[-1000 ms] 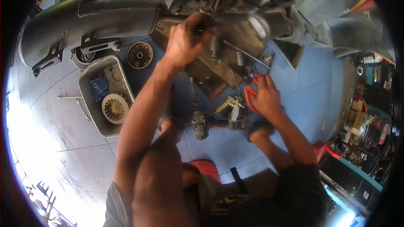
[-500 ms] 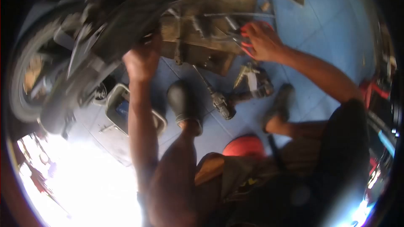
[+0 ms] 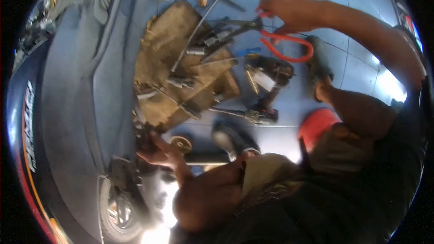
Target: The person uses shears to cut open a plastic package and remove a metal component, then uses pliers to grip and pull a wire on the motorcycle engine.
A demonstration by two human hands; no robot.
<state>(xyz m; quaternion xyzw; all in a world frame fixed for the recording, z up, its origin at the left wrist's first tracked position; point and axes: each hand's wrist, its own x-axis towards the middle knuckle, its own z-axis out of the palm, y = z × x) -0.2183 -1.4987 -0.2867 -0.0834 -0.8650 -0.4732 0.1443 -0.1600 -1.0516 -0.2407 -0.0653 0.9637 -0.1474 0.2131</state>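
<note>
My right hand point(image 3: 294, 11) is closed on the red handles of a pair of scissors point(image 3: 287, 54), held above the floor with the blades apart and pointing left. My left hand point(image 3: 160, 151) reaches to the underside of a motorbike point(image 3: 68, 108). Its fingers close around a dark part there point(image 3: 144, 136), which is too blurred to name. Under the scissors lies a blue-handled screwdriver point(image 3: 248, 52). Several metal tools, among them a socket point(image 3: 195, 51) and a long rod point(image 3: 196, 31), rest on brown cardboard point(image 3: 158, 49).
A power driver with a long bit point(image 3: 262, 115) and a second power tool point(image 3: 282, 70) lie on the blue tiled floor. A round disc-like part point(image 3: 181, 144) sits near my left hand. My feet stand close by, and the red seat point(image 3: 318, 126) is below me.
My view has swung left and nearer the motorbike's side panel. The scissors stay in my right hand, now opened wider. My left hand is still at the motorbike, lower in view.
</note>
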